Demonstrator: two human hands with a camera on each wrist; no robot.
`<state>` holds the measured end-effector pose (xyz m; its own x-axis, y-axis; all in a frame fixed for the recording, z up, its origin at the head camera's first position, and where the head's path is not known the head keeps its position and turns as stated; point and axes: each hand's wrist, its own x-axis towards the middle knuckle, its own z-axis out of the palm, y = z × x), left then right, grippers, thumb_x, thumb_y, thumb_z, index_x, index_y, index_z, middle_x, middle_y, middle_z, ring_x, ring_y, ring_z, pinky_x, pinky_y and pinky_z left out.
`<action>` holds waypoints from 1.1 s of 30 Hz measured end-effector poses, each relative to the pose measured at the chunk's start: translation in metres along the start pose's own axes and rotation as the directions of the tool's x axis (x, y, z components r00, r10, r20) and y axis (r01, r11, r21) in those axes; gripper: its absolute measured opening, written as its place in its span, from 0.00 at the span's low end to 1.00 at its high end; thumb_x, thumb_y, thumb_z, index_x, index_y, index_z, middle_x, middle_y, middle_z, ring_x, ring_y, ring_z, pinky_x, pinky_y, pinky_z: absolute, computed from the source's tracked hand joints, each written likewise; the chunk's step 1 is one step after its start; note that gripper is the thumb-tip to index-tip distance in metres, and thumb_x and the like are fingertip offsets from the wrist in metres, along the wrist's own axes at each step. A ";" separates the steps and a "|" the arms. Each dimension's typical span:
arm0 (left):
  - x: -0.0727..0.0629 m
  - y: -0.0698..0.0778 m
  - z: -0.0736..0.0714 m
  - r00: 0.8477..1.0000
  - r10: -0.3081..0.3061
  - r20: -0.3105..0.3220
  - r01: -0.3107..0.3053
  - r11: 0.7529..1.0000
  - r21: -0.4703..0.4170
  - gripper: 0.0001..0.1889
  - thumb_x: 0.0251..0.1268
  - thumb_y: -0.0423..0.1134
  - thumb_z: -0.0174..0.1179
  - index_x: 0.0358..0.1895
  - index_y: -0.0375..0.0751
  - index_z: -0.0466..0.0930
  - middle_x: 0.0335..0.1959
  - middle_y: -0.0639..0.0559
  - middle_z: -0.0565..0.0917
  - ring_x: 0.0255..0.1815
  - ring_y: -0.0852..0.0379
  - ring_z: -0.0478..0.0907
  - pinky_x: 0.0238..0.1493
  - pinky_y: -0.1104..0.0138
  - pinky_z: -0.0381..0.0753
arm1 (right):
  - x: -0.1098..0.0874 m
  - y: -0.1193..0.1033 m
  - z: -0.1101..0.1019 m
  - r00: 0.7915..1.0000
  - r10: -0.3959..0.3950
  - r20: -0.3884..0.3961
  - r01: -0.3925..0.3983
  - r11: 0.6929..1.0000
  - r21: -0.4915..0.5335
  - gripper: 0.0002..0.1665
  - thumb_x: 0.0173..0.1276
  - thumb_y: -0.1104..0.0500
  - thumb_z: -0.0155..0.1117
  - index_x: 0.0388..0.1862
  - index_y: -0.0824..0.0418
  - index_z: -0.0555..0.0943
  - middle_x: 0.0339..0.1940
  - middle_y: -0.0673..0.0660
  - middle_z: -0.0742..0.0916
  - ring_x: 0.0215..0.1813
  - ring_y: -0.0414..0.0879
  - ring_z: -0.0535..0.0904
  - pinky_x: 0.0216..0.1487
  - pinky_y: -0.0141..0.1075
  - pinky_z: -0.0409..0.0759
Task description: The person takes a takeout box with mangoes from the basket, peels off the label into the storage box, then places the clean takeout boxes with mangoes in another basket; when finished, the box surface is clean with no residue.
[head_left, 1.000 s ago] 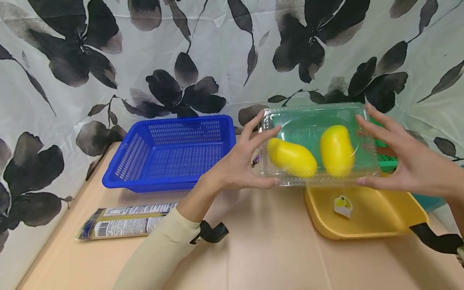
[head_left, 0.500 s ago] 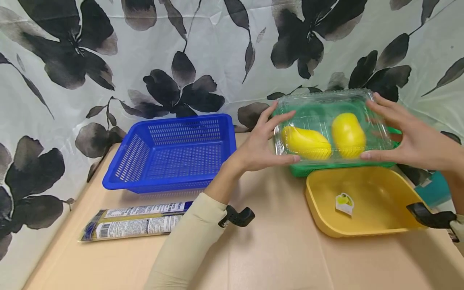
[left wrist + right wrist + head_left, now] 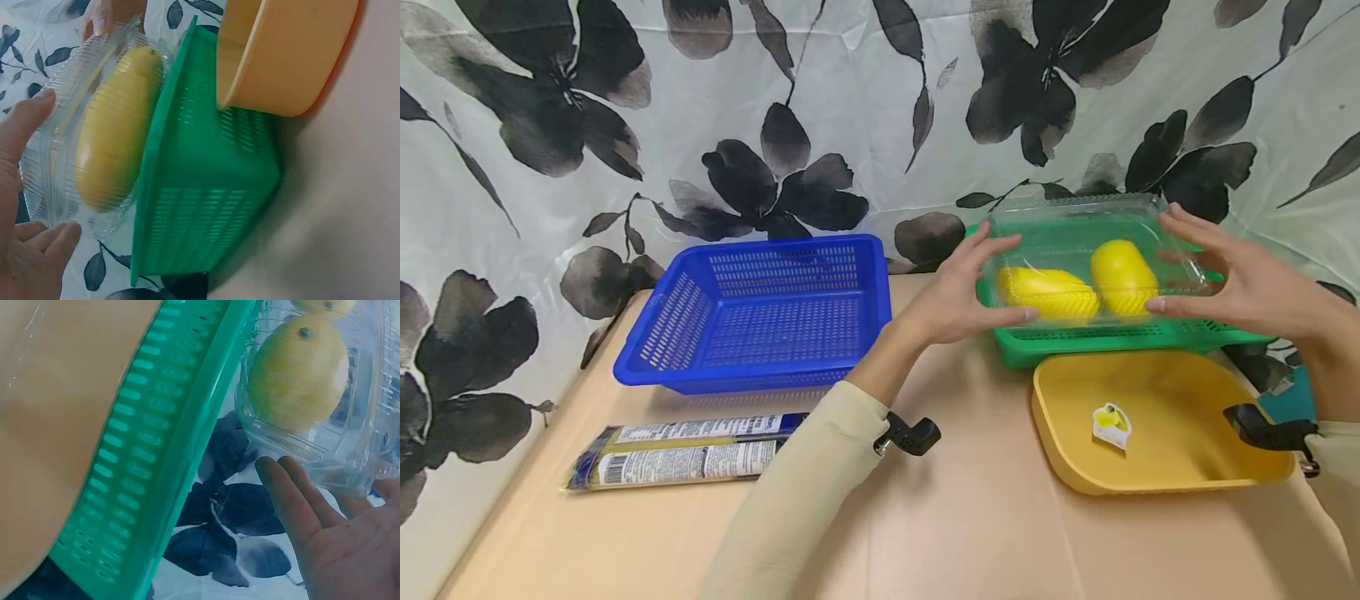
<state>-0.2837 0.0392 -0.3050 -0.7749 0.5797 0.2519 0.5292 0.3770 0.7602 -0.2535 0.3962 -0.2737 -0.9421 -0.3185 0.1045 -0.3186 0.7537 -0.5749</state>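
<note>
A clear plastic clamshell container [image 3: 1067,229] with two yellow mangoes, one lying sideways [image 3: 1048,292] and one more upright [image 3: 1123,275], is held between both hands. My left hand [image 3: 951,300] grips its left end, thumb at the near edge and fingers along the side. At the other end my right hand [image 3: 1255,283] holds it likewise, thumb in front. The container is over the green basket [image 3: 1120,337], its base close above the rim in the left wrist view. Through the plastic a mango [image 3: 300,375] shows in the right wrist view, fingertips beside the container's corner.
A yellow basin [image 3: 1172,433] with a small fruit sticker [image 3: 1111,427] stands in front of the green basket. To the left are a blue basket [image 3: 760,325] and a long printed packet [image 3: 685,450]. Floral cloth [image 3: 880,108] hangs behind; something teal [image 3: 1292,396] shows at right.
Both hands have carried the container rightward and back, from above the yellow basin to over the green basket. In the last half second it has shifted slightly right and lower.
</note>
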 end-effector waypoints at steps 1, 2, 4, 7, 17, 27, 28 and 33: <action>0.002 0.000 0.001 1.000 -0.008 0.002 0.008 1.000 0.018 0.47 0.60 0.57 0.73 0.81 0.57 0.60 0.86 0.56 0.40 0.82 0.55 0.56 0.76 0.61 0.68 | 0.001 0.001 -0.001 1.000 0.024 0.006 -0.023 1.000 -0.013 0.65 0.64 0.61 0.77 0.86 0.40 0.44 0.82 0.29 0.41 0.78 0.37 0.65 0.46 0.28 0.85; 0.004 -0.001 0.003 1.000 -0.016 0.006 0.016 0.999 0.035 0.46 0.60 0.58 0.72 0.81 0.57 0.60 0.86 0.56 0.41 0.83 0.56 0.53 0.77 0.59 0.66 | 0.002 0.003 -0.001 0.999 0.044 0.013 -0.043 0.999 -0.025 0.65 0.64 0.60 0.77 0.86 0.39 0.44 0.81 0.28 0.41 0.79 0.39 0.64 0.44 0.30 0.86; 0.008 -0.003 0.007 0.999 -0.036 0.015 0.035 0.997 0.065 0.46 0.61 0.60 0.71 0.80 0.57 0.60 0.86 0.56 0.42 0.84 0.56 0.48 0.79 0.54 0.62 | 0.003 0.007 -0.001 0.997 0.069 0.029 -0.068 0.997 -0.034 0.65 0.65 0.58 0.77 0.86 0.38 0.42 0.81 0.28 0.40 0.80 0.44 0.64 0.44 0.34 0.87; 0.014 -0.008 0.013 0.997 -0.074 0.033 0.071 0.994 0.089 0.46 0.60 0.64 0.69 0.80 0.59 0.60 0.86 0.57 0.44 0.85 0.59 0.42 0.81 0.50 0.56 | 0.004 0.015 0.000 0.995 0.088 0.055 -0.086 0.996 -0.037 0.64 0.66 0.56 0.76 0.86 0.38 0.41 0.84 0.34 0.42 0.78 0.36 0.64 0.43 0.27 0.83; 0.025 -0.026 0.030 0.991 -0.126 0.049 0.116 0.979 0.165 0.43 0.64 0.65 0.65 0.80 0.56 0.62 0.83 0.53 0.57 0.86 0.45 0.41 0.82 0.42 0.47 | 0.015 0.039 0.011 0.972 0.143 0.187 -0.152 0.988 0.038 0.57 0.74 0.54 0.68 0.87 0.44 0.40 0.84 0.68 0.54 0.77 0.54 0.67 0.53 0.38 0.84; 0.030 -0.033 0.041 0.978 -0.188 0.093 0.170 0.970 0.175 0.35 0.75 0.68 0.48 0.79 0.57 0.63 0.84 0.54 0.53 0.85 0.51 0.35 0.77 0.33 0.45 | 0.019 0.051 0.018 0.950 0.185 0.252 -0.198 0.980 0.029 0.56 0.75 0.50 0.66 0.87 0.49 0.40 0.85 0.68 0.47 0.74 0.75 0.63 0.62 0.73 0.70; 0.030 -0.033 0.041 0.977 -0.192 0.090 0.173 0.967 0.185 0.34 0.76 0.67 0.47 0.79 0.58 0.63 0.85 0.53 0.52 0.85 0.51 0.35 0.77 0.33 0.45 | 0.021 0.050 0.018 0.947 0.193 0.256 -0.202 0.979 0.010 0.57 0.74 0.48 0.67 0.87 0.49 0.40 0.85 0.68 0.47 0.74 0.76 0.62 0.62 0.74 0.69; 0.033 -0.032 0.042 0.974 -0.204 0.103 0.160 0.932 0.326 0.29 0.80 0.63 0.44 0.77 0.58 0.66 0.86 0.48 0.47 0.86 0.47 0.35 0.77 0.36 0.50 | 0.030 0.048 0.017 0.930 0.229 0.288 -0.218 0.974 -0.068 0.60 0.71 0.43 0.69 0.87 0.50 0.41 0.86 0.64 0.42 0.74 0.80 0.57 0.62 0.78 0.61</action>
<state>-0.3114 0.0765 -0.3461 -0.8265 0.5622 0.0287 0.4814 0.6794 0.5537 -0.2948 0.4132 -0.3122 -0.9189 -0.2895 -0.2679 -0.1116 0.8423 -0.5273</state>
